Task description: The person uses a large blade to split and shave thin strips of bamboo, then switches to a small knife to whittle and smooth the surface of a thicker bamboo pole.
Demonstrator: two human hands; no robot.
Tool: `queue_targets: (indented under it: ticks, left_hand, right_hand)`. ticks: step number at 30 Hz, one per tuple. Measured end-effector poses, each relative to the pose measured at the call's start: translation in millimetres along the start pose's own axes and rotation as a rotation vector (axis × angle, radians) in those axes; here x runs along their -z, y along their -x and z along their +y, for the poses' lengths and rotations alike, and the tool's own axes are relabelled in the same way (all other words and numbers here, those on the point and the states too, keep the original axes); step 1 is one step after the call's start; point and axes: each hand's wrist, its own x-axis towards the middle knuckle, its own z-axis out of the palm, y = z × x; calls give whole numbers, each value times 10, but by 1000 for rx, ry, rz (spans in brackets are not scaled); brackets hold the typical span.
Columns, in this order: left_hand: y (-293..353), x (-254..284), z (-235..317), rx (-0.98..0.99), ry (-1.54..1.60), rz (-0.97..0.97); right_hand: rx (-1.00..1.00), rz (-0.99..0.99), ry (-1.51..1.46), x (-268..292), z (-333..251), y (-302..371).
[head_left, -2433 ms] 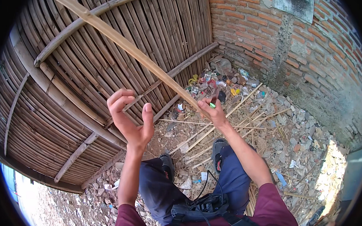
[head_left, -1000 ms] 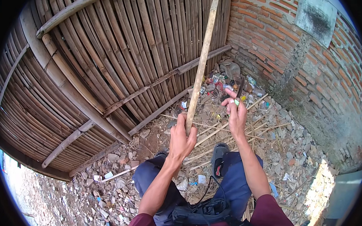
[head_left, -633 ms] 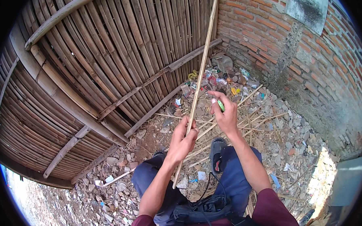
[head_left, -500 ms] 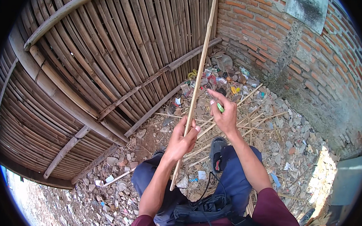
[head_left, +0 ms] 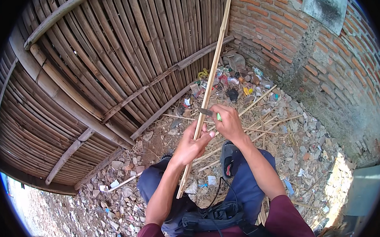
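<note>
A long, pale bamboo strip (head_left: 214, 68) slants upward from between my knees to the top of the view. My left hand (head_left: 192, 143) is closed round its lower part, with the thumb along the right side. Just above it, my right hand (head_left: 227, 122) grips a knife (head_left: 206, 112) by its green handle. The dark blade lies across the strip and appears to touch it. Most of the handle is hidden in my fingers.
A bamboo slat wall (head_left: 152, 39) stands at the left and a brick wall (head_left: 275, 34) at the right. Rubble and litter (head_left: 239, 80) cover the ground, with several loose bamboo strips (head_left: 257, 100). My shoe (head_left: 229, 159) rests among them.
My right hand has moved left and slightly down, bringing the knife blade onto the bamboo strip. Its raised index finger has curled in. The left hand keeps its hold.
</note>
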Motion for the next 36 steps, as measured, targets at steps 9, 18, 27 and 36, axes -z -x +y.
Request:
queue_targets:
  ticks: [9,18,27,36]
  left_hand:
    - [-73,44,-269,-170,-476,139]
    - [-65,-49,-223,-260,-592,322]
    - [-80,-70,-167,-212,-607,376]
    - [-110,-74,-357,-228,-754,370]
  right_hand:
    - [-57,-39,86,-58,120,34]
    - [-12,-69,163,-40,100,47]
    - [-192,-16,-247,-105,156,41]
    - [-675,-117,-1007,116,-126,-109]
